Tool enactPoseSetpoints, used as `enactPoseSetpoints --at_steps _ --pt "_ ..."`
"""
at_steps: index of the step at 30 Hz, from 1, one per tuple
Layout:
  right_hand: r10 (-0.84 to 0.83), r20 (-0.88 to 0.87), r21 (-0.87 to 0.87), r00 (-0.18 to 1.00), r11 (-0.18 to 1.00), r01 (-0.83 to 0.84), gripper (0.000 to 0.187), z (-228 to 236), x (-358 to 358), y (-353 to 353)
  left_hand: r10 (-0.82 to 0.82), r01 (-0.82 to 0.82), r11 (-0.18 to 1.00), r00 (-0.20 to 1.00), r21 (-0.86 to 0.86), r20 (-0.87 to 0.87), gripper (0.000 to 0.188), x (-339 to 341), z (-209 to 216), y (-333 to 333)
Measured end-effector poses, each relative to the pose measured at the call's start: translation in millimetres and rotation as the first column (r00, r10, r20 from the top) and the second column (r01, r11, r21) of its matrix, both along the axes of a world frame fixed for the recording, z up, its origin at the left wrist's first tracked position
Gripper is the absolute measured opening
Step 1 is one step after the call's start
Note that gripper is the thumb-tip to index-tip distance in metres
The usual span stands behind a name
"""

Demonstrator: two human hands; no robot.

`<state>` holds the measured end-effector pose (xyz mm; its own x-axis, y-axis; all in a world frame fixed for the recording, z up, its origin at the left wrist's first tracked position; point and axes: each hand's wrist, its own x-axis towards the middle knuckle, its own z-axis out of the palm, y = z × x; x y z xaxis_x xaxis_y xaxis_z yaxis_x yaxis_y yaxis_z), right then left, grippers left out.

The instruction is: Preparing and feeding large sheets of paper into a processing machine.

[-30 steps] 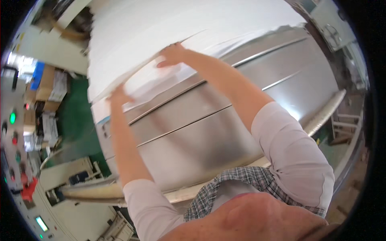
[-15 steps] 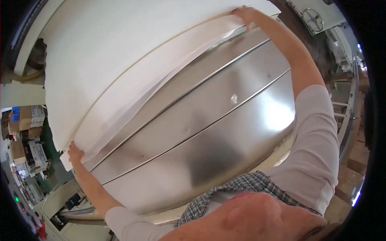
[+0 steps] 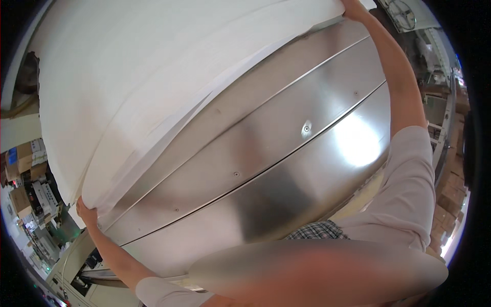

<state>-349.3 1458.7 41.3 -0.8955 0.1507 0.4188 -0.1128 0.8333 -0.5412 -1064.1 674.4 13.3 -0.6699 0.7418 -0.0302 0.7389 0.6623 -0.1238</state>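
A large white sheet (image 3: 153, 66) of soft, layered material fills the upper left, its near edge sagging in a long curve. At its lower left corner my left hand (image 3: 87, 212) is closed on the edge, fingers partly hidden by the material. My right hand (image 3: 354, 12) reaches far forward to the right end of the same edge and appears closed on it; its fingertips are hidden. Beneath the sheet lies a shiny metal bed (image 3: 266, 138) of long panels with dark seams and screws.
Cardboard boxes (image 3: 21, 198) are stacked on the far left. Beige machine housing (image 3: 66, 266) stands at the lower left. A spoked handwheel (image 3: 401, 14) is at the upper right, and a metal rail (image 3: 444, 138) runs down the right side. More cartons (image 3: 452, 187) lie beyond it.
The sheet's fold has flattened, and its right end has moved up and right with my right hand. My left hand has shifted slightly left and down. The view has tilted slightly.
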Motion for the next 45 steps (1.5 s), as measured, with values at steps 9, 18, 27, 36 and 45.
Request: enactPoseSetpoints --at_steps 9,18,27,36,45 --pt "-0.862 0.159 0.781 0.482 0.408 0.473 0.041 63.3 16.8 -51.4 0.026 0.026 0.981 0.966 0.194 -0.259 0.057 12.0 57.7 -14.4" --pt "-0.710 0.037 0.699 0.703 0.521 0.490 0.047 102.7 181.2 -108.9 -0.132 0.216 0.937 0.946 0.274 -0.296 0.048 116.1 156.7 -83.4" --pt "-0.789 0.250 0.712 0.560 0.542 0.446 0.055 49.5 302.7 -247.5 -0.032 0.063 0.990 0.970 0.123 -0.240 0.055 258.8 104.1 -207.8" --pt "-0.725 0.493 0.605 0.481 0.683 0.408 0.047 13.8 324.1 -348.1 0.251 -0.249 0.966 0.967 -0.063 0.034 0.063 321.5 42.4 -289.2" --pt "-0.533 0.840 0.523 0.102 0.845 0.111 0.057 11.6 330.8 -225.7 0.405 -0.157 0.741 0.880 -0.653 0.247 0.059 233.9 64.0 -238.0"
